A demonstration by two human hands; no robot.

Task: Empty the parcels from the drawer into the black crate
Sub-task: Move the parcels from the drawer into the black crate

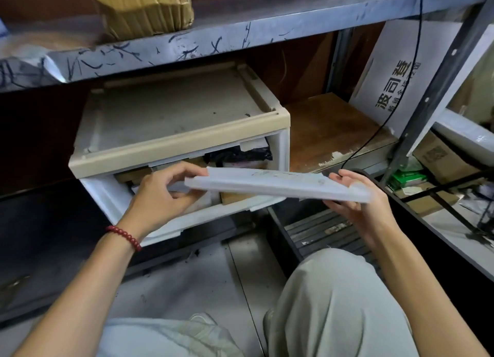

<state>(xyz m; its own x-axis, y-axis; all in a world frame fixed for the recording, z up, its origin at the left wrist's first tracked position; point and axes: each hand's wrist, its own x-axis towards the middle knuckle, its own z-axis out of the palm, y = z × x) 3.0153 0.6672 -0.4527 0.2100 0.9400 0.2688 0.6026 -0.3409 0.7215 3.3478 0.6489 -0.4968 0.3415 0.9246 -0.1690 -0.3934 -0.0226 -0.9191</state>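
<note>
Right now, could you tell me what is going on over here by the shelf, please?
A person crouches at a plastic drawer unit under the shelf. The left hand and the right hand each grip an end of a pale plastic panel, held tilted before the unit's opening. Parcels, among them a black bag, are packed inside. The black crate stands on the floor to the right; no parcel shows in its visible part.

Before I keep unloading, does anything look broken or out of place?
Yes: the translucent front panel looks detached from the drawer unit, held tilted between left hand and right hand, leaving parcels exposed.
</note>
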